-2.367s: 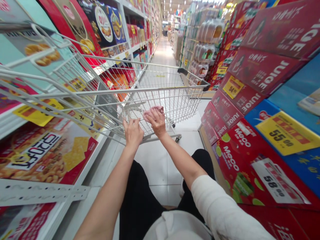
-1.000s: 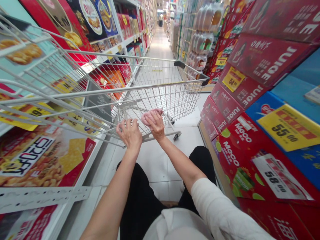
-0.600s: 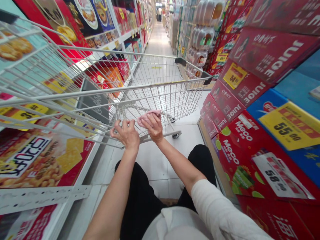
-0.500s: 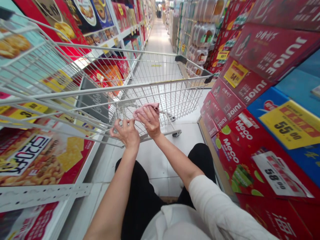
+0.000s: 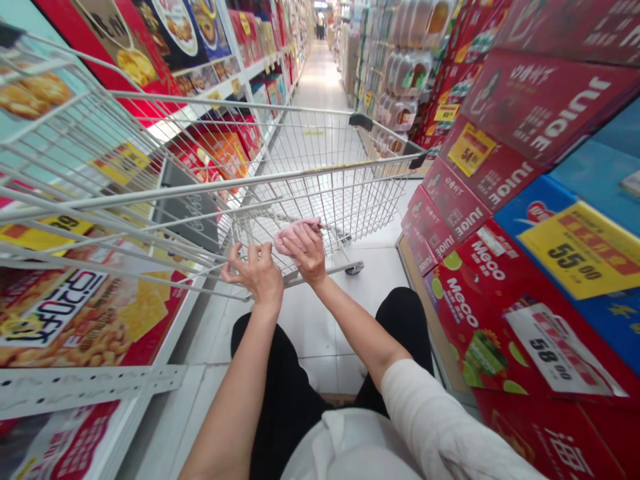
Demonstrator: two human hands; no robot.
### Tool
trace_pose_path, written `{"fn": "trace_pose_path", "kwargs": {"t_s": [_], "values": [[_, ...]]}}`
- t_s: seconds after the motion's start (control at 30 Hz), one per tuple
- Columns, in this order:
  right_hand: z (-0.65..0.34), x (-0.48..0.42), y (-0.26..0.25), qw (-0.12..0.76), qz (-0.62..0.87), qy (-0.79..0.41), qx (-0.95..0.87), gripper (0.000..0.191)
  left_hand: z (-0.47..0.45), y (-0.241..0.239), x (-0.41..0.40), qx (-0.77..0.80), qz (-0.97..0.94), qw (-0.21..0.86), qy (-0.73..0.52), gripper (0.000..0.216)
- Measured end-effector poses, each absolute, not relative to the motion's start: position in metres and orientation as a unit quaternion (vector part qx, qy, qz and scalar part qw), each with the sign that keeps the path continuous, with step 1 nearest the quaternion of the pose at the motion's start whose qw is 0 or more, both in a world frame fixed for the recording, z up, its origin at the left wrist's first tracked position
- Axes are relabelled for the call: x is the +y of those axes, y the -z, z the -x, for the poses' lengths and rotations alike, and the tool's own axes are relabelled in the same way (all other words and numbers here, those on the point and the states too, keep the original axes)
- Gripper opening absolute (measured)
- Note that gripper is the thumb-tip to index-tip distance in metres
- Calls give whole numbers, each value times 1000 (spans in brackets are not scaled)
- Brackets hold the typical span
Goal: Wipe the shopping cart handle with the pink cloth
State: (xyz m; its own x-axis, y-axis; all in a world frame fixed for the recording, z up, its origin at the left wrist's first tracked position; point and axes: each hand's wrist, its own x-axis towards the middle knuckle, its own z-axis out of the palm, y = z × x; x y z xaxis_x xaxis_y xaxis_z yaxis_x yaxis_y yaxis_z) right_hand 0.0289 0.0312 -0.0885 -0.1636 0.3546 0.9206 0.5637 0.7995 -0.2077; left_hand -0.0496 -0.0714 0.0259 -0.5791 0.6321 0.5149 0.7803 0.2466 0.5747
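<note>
A wire shopping cart [image 5: 300,175] stands across the aisle in front of my knees, its near side towards me. My left hand [image 5: 257,275] has its fingers curled at the cart's lower wires, near the basket's bottom edge. Just to the right, my right hand [image 5: 309,255] grips a bunched pink cloth [image 5: 293,235], fingers pressed over it against the cart's wire side. The cloth's underside is hidden. A grey panel [image 5: 187,203] with pale lettering hangs inside the cart, left of both hands.
Shelves with snack boxes [image 5: 95,310] and yellow price tags line the left. Stacked red drink cartons [image 5: 480,283] rise close on the right. A cart wheel [image 5: 354,268] rests on the white tiles [image 5: 320,327]. Far down the aisle stands a person [image 5: 320,25].
Both hands have shifted slightly right and down along the cart's side. The pink cloth has moved with my right hand and looks more bunched.
</note>
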Motion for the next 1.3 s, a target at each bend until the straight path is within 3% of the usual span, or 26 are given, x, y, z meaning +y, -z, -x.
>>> {"fn": "trace_pose_path", "kwargs": {"t_s": [0.2, 0.33, 0.53, 0.67, 0.93, 1.2, 1.3], "values": [[-30, 17, 98, 600, 313, 126, -726, 25, 44, -16, -79, -774, 445, 108, 438, 28], [-33, 9, 98, 625, 283, 124, -717, 32, 42, -8, -84, -771, 450, 113, 437, 31], [-29, 5, 117, 537, 350, 53, -766, 23, 39, -13, -89, -775, 456, 108, 424, 32], [-38, -8, 139, 565, 350, 73, -744, 20, 43, -16, -89, -771, 460, 98, 429, 32], [-18, 20, 105, 561, 328, 54, -758, 27, 45, -16, -88, -766, 466, 103, 431, 31], [-41, 4, 169, 533, 368, 43, -761, 21, 47, -14, -86, -762, 478, 105, 425, 31], [-47, 0, 171, 554, 364, 51, -747, 20, 45, -16, -85, -761, 479, 89, 428, 32]]}}
